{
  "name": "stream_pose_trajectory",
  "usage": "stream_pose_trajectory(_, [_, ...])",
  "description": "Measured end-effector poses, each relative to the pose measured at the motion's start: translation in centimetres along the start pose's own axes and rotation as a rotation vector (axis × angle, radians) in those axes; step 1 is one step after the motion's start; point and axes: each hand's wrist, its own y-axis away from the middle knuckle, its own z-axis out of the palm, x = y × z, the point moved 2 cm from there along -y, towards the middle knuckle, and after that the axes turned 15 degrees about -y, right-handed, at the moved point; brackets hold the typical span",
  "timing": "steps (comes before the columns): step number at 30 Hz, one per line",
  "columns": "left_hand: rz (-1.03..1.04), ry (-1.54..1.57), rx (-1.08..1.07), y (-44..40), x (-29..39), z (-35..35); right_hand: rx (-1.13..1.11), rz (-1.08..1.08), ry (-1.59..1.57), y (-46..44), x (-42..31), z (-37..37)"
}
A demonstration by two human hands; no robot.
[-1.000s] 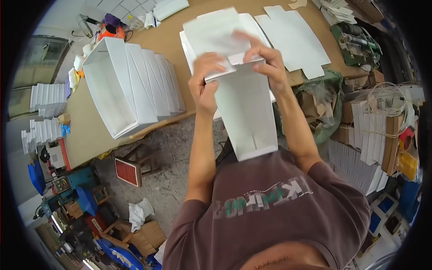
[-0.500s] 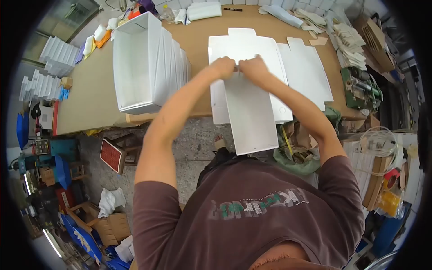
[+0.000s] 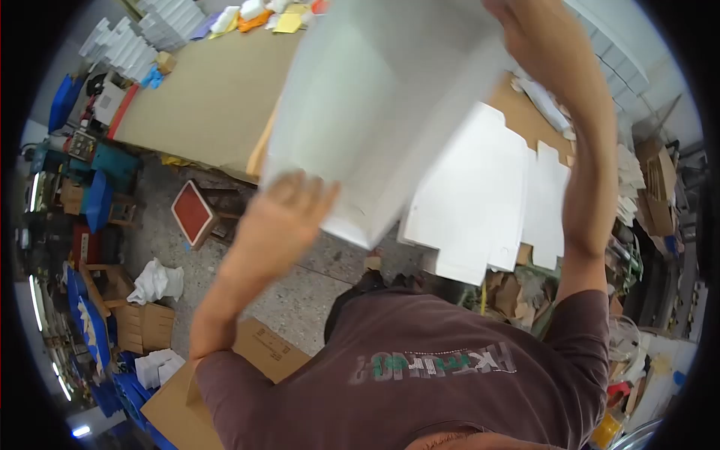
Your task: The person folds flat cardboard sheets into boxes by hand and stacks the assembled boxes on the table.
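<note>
**White box tilted between two hands, beside flat white card pieces**

At far left, stepped stacks of white boxes point(image 3: 120, 49) stand beyond the tan-covered worktop point(image 3: 199, 86). Below the worktop edge, a red-topped wooden stool point(image 3: 193, 213) stands on the speckled grey floor point(image 3: 289, 292). The left hand point(image 3: 277, 221), blurred, lies at the lower left part of a large white open box point(image 3: 360, 105). Its fingers are bent against the box; whether they grip cannot be told.

The box occupies the upper centre, tilted, its pale hollow inside facing the camera and its upper end cut off by the frame. Right of it, flat white card pieces point(image 3: 472, 199) with notched edges lie overlapping on the worktop. The right hand point(image 3: 521, 19) is at the top edge of the frame, by the box's upper right side; the state of its fingers cannot be told. At far right stand upright brown cardboard pieces point(image 3: 658, 184).
</note>
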Motion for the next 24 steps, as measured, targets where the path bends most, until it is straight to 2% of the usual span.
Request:
stream_pose_trajectory(1, [-0.049, -0.001, 0.057, 0.1, -2.9, 0.3, 0.041, -0.132, -0.009, -4.2, -1.5, 0.8])
stream_pose_trajectory(3, [-0.094, 0.247, 0.010, 1.3, -6.6, 2.0, 0.002, -0.296, 0.097, -9.5, -2.0, 8.2])
stream_pose_trajectory(5, [-0.127, 0.371, -0.269, 3.9, -7.5, 3.8, -0.169, -0.364, 0.150, -12.8, 1.0, 17.8])
stream_pose_trajectory(6, [-0.052, 0.390, -0.238, 4.7, -7.8, 3.2, -0.323, -0.196, -0.143, -11.9, 0.8, 19.0])
stream_pose_trajectory(7, [-0.038, 0.282, -0.193, 5.7, -7.4, 3.5, -0.426, 0.006, -0.420, -10.9, 0.6, 20.1])
stream_pose_trajectory(8, [-0.013, 0.349, -0.262, 5.6, -7.5, 2.9, -0.399, -0.124, -0.554, -11.5, 3.1, 22.5])
stream_pose_trajectory(9, [0.063, 0.471, -0.173, 4.9, -8.5, 0.9, -0.509, -0.111, -0.396, -12.5, 3.4, 22.4])
stream_pose_trajectory(10, [0.059, 0.445, -0.300, 3.2, -9.1, 1.5, -0.621, -0.115, -0.236, -13.8, 3.7, 22.2])
stream_pose_trajectory(11, [0.049, 0.348, -0.416, 0.9, -10.0, 1.8, -0.377, -0.190, -0.209, -15.3, 8.2, 25.9])
stream_pose_trajectory(12, [0.010, 0.391, -0.170, -0.8, -11.2, 6.5, -0.418, -0.086, -0.168, -17.3, 6.3, 25.3])
stream_pose_trajectory(13, [0.000, 0.444, -0.331, -2.6, -12.3, 6.9, -0.453, 0.024, -0.115, -19.1, 4.9, 24.0])
stream_pose_trajectory(14, [-0.004, 0.502, -0.485, -4.0, -13.2, 6.9, -0.450, 0.040, -0.057, -19.1, 4.7, 25.4])
stream_pose_trajectory(16, [-0.014, 0.117, 0.101, -4.3, -7.5, 9.2, -0.424, 0.078, 0.057, -16.6, 5.1, 28.5])
stream_pose_trajectory(18, [0.131, 0.080, 0.379, -5.9, -0.7, 2.7, -0.401, 0.100, 0.002, -16.9, 5.0, 28.8])
stream_pose_trajectory(19, [0.239, 0.366, 0.438, -7.5, 3.5, 4.3, -0.404, 0.113, -0.018, -16.3, 5.1, 28.6])
stream_pose_trajectory(20, [0.369, 0.642, 0.477, -9.0, 7.6, 5.9, -0.219, 0.114, -0.205, -15.3, 5.3, 27.7])
stream_pose_trajectory(21, [0.355, 0.796, 0.503, -9.2, 11.6, 9.6, -0.020, 0.116, -0.387, -14.2, 5.4, 26.2])
stream_pose_trajectory(22, [0.192, 0.636, 0.533, -8.9, 15.9, 15.3, 0.192, 0.111, -0.565, -13.3, 5.5, 24.3])
stream_pose_trajectory(24, [0.140, 0.504, 0.449, -9.8, 21.5, 28.0, 0.327, 0.052, -0.827, -5.0, 0.2, 18.1])
